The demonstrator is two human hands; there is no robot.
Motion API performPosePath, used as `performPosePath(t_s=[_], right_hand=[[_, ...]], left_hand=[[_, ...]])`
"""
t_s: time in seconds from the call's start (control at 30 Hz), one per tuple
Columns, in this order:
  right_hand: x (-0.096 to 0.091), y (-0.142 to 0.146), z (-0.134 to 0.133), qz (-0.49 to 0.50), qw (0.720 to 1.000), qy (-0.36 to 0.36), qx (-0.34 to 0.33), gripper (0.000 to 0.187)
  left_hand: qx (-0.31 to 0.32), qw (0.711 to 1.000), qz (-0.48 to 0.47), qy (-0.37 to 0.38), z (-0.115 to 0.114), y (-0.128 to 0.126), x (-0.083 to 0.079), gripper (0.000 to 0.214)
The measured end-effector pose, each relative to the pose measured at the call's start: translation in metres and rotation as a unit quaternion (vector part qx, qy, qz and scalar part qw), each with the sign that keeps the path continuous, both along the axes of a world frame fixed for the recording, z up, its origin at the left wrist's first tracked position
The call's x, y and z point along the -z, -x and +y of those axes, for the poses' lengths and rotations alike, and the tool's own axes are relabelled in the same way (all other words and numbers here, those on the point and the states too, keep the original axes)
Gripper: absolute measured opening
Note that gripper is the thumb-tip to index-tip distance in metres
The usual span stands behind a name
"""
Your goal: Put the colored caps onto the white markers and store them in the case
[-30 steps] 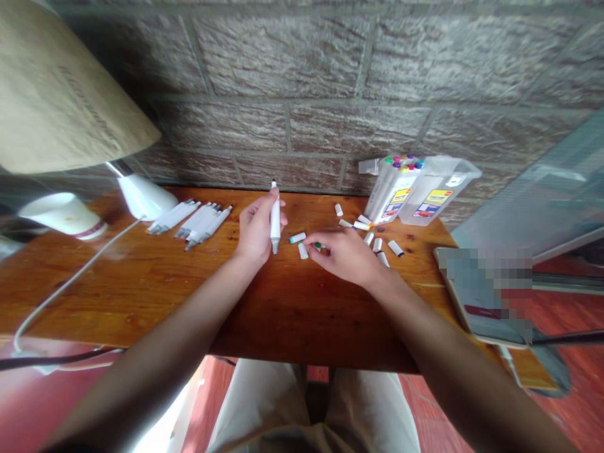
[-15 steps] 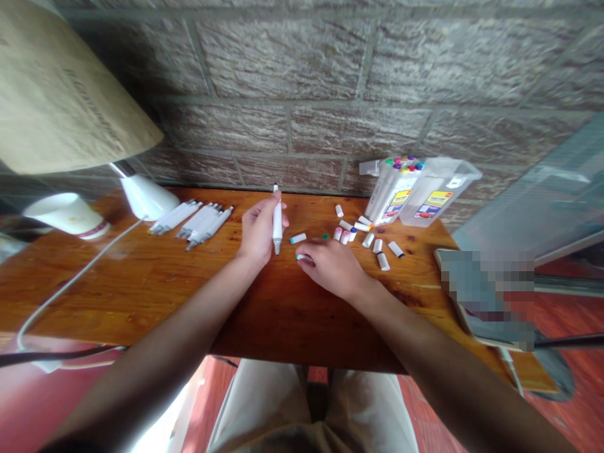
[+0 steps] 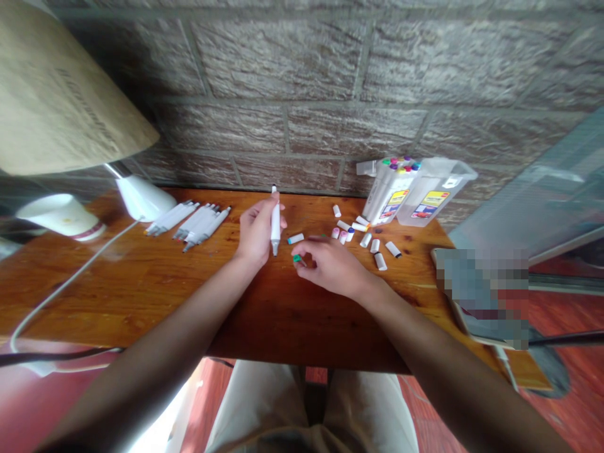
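My left hand (image 3: 257,231) is closed round a white marker (image 3: 275,223), held upright with its grey, uncapped end pointing down. Between the thumb and fingers of my right hand (image 3: 330,265) is a marker cap with a green end (image 3: 297,258). Just beyond that hand lies a white cap with a blue end (image 3: 296,239) on the wooden table. Several loose marker caps (image 3: 365,240) are scattered to the right of my right hand. To the left of my left hand, uncapped white markers (image 3: 207,225) lie in two groups.
A clear case of capped markers (image 3: 387,195) and an open clear case (image 3: 422,198) stand at the back right. A tablet-like device (image 3: 465,296) lies at the right edge. On the left are a lamp (image 3: 144,198), its white cable (image 3: 70,277) and a paper cup (image 3: 61,216).
My right hand has turned the cap so that its green end shows more, and its fingers have shifted. My left hand still holds the marker. The view has shifted slightly.
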State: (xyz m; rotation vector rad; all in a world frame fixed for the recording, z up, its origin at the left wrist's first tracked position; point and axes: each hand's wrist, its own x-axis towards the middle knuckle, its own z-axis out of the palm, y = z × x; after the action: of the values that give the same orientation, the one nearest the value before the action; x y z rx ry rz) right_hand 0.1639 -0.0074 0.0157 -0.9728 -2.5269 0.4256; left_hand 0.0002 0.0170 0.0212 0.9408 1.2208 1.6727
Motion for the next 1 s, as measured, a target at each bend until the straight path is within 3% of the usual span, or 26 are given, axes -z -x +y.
performPosePath(t_s=[0.3, 0.43, 0.6, 0.77, 1.0], right_hand=[[0.005, -0.004, 0.006, 0.036, 0.999, 0.003, 0.007, 0.016], [-0.005, -0.015, 0.011, 0.112, 0.994, 0.007, 0.007, 0.015], [-0.020, -0.048, 0.032, 0.162, 0.977, -0.002, 0.135, 0.021], [-0.014, -0.072, 0.050, 0.093, 0.980, 0.017, 0.177, 0.025], [-0.009, -0.064, 0.046, -0.001, 0.988, 0.033, 0.152, 0.018]], left_hand=[[0.005, 1.000, 0.004, -0.004, 0.001, 0.001, 0.001, 0.046], [0.004, 1.000, 0.009, -0.017, 0.001, 0.002, 0.002, 0.045], [0.012, 0.999, 0.022, -0.028, 0.000, 0.001, 0.003, 0.044], [0.016, 0.999, 0.039, -0.024, -0.002, -0.002, 0.004, 0.044], [0.020, 0.998, 0.042, -0.036, -0.004, -0.002, 0.002, 0.044]])
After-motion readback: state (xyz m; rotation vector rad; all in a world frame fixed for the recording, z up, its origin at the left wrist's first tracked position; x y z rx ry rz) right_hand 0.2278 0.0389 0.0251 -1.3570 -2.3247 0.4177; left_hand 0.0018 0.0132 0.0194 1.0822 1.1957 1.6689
